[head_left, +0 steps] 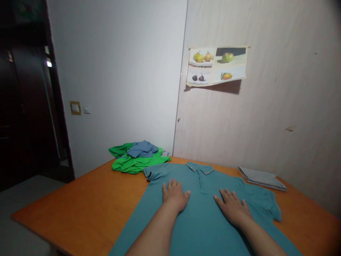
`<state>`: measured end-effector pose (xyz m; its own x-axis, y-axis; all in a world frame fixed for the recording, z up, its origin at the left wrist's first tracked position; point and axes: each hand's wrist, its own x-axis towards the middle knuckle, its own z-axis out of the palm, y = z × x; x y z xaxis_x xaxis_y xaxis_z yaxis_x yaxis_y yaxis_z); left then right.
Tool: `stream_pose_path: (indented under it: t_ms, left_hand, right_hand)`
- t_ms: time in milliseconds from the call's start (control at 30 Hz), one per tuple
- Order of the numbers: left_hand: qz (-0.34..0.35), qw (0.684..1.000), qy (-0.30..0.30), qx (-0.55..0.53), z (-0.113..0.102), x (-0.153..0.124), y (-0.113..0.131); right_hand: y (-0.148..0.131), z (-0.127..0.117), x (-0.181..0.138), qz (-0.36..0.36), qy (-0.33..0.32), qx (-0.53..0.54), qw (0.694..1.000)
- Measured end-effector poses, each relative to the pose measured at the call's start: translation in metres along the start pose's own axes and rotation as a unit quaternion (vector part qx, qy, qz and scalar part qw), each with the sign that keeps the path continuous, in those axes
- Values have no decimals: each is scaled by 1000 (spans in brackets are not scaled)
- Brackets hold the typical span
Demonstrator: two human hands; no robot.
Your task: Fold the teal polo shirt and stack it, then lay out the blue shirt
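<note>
A teal polo shirt [198, 220] lies spread front side up on the orange-brown table [87, 209], its collar [199, 168] toward the wall and its short sleeves out to either side. My left hand [175, 195] rests flat on the chest, left of the button placket, with the fingers spread. On the other side of the placket, my right hand [232, 207] also lies palm down on the cloth, fingers apart. Neither hand holds anything. The shirt's lower hem runs out of view at the bottom.
A heap of bright green clothes [135, 163] with a blue-grey garment [143, 149] on top sits at the table's back left. At the back right lies a folded striped cloth [262, 178]. The wall [119, 78] stands right behind the table, with a fruit poster [217, 66] on it.
</note>
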<state>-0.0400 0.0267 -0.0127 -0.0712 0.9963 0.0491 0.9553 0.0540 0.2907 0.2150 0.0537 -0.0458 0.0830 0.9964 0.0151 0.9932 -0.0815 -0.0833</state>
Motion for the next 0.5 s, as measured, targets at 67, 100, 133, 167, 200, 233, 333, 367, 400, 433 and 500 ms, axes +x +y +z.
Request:
stream_pose_path:
  t_ms: [67,100,133,167,200,233,333,367,400,433,500]
  left_hand:
    - [0,1000,7,3,1,0,-1]
    - [12,1000,9,2,2,-1,-1]
    - [29,1000,8,2,2,-1,0]
    - [46,999,5,1,3,-2,0]
    - [61,998,-1,1,3,-2,0]
    - [73,997,-8,0,3,-2,0]
    - [72,997,-21,1,2,-1,-1]
    - [64,998,-18,1,2,1,-1]
    - [54,998,-15,2,2,2,-2]
    - [42,999,-11,5,2,3,-2]
    - [21,1000,-7,10,2,5,-3]
  right_hand:
    - [-1,-1,0,-2,0,1,1000]
    - [-1,-1,0,-2,0,2,1000]
    - [-1,0,0,-2,-1,4,1000]
    - [-1,0,0,-1,-1,5,1000]
    - [0,0,1,0,-1,7,1000]
    - [0,1,1,0,-2,8,1000]
    - [-1,1,2,1,-5,9,1000]
    - [-1,0,2,2,-6,10,1000]
    - [-1,0,2,2,-7,12,1000]
    - [-2,-1,2,2,-8,14,1000]
    - [-4,-3,0,2,-11,19,1000]
